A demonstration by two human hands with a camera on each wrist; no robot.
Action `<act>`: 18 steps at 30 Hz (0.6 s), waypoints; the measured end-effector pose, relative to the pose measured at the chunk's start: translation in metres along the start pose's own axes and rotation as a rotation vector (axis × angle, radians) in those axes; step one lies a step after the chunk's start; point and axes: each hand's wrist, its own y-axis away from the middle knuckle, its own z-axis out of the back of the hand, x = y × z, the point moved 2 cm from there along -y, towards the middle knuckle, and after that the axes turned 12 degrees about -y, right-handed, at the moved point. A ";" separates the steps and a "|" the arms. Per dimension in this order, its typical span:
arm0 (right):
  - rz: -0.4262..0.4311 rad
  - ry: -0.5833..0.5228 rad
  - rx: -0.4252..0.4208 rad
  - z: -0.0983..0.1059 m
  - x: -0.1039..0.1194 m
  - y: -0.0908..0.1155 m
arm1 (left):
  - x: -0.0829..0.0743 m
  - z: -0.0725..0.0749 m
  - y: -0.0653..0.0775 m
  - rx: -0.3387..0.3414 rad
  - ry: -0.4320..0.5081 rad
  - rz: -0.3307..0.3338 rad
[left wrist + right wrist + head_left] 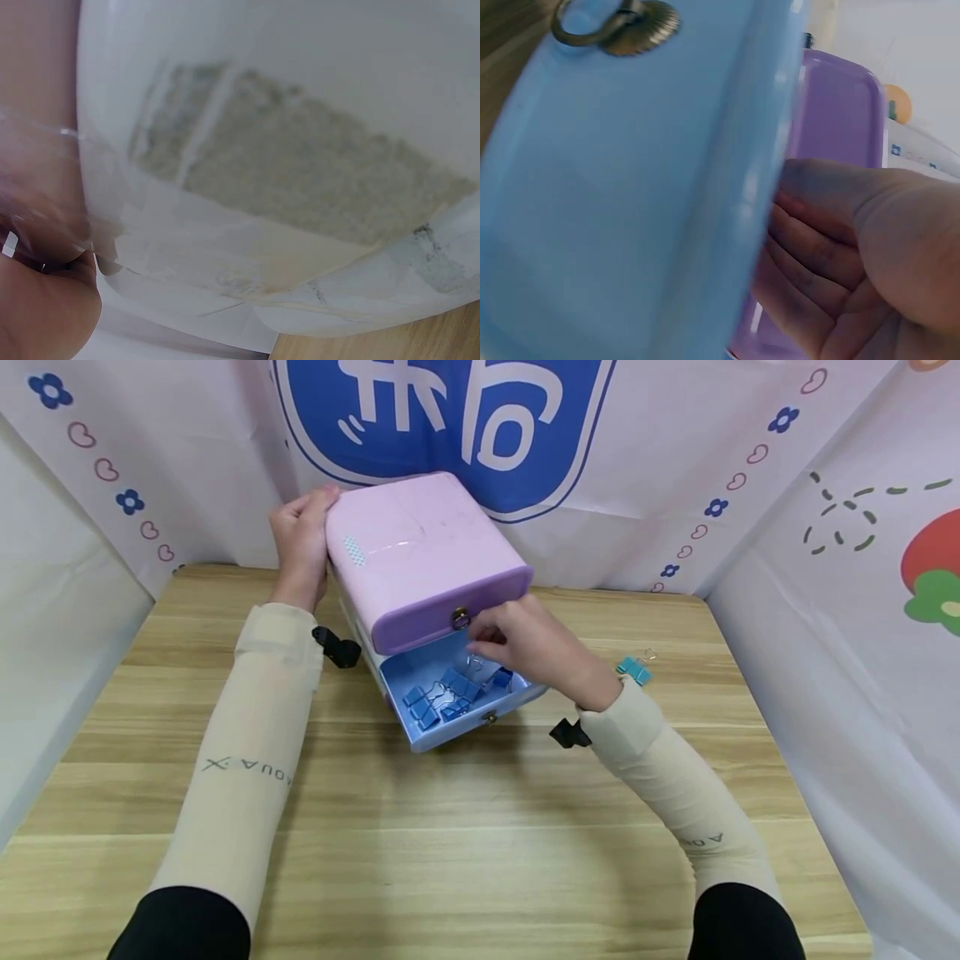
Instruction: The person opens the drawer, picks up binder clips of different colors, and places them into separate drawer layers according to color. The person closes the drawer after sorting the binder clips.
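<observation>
A small drawer box with a pink-purple top point(427, 543) stands at the back of the table. My left hand point(302, 539) holds its back left corner; the left wrist view shows the box's whitish side point(300, 60) up close. Its lower blue drawer point(450, 739) is pulled out, with several blue binder clips point(461, 683) lying inside. My right hand point(525, 639) is over the drawer, fingers bent, close to a clip's wire handle. In the right wrist view the drawer front hides the fingertips point(802, 180), so I cannot tell whether they pinch a clip.
A teal binder clip point(636, 670) lies on the wooden table point(450, 860) to the right, beside my right wrist. The purple upper drawer point(450, 618) is closed above the blue one. Printed white cloth point(637, 460) walls the table at the back and sides.
</observation>
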 end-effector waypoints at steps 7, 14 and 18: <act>-0.022 0.033 -0.065 0.016 0.009 0.019 | 0.000 0.000 0.000 -0.001 -0.005 0.001; -0.044 0.048 -0.140 0.029 0.021 0.042 | 0.001 0.001 0.000 0.004 -0.012 -0.003; -0.057 0.020 -0.170 0.029 0.023 0.058 | 0.001 0.001 -0.001 0.006 -0.013 -0.001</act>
